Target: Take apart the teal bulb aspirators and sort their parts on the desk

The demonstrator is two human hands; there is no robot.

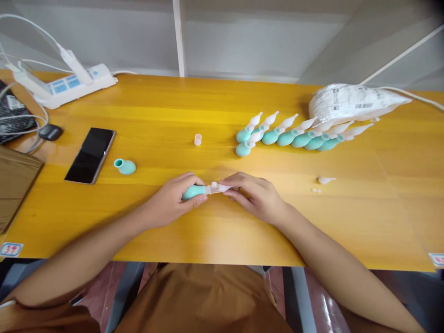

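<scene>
Left hand (171, 199) grips a teal bulb (193, 192) at centre frame; right hand (256, 196) pinches a white tip (225, 188).
Tipped bulbs (286, 138), upper right, look finished; a loose bulb (125, 167), left, clear collar (198, 139), upper centre, and spare tip (326, 180), right, lie unjoined.

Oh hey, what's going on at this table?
A person is holding a small assembly in both hands. The left hand grips a green bulb, and the right hand pinches the white tip at the other end, with a clear connector between them. Farther back, to the right, stands a group of bulbs with tips on. A loose bulb lies to the left, near a phone, and a loose tip to the right.
</scene>
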